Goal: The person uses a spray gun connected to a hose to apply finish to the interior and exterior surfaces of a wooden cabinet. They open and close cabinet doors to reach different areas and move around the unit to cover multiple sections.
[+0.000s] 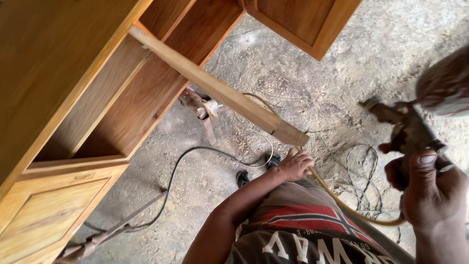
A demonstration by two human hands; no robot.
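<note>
My right hand [432, 190] grips the handle of a dirty, paint-crusted spray gun [403, 129], whose blurred cup [444, 88] sits at the upper right. A yellowish air hose [351, 208] curves from the gun across my lap to my left hand [295, 165], whose fingers are curled around it. That hand is just below the end of an open wooden cabinet door [220, 90], seen edge-on. The varnished wooden cabinet [97, 98] fills the left side, its shelves open.
A second cabinet door [303, 24] hangs open at the top. On the dusty concrete floor lie a black cable [195, 154], a tangle of thin wire [364, 188], a rusty tool wrapped in cloth [202, 110] and a metal bar [112, 232].
</note>
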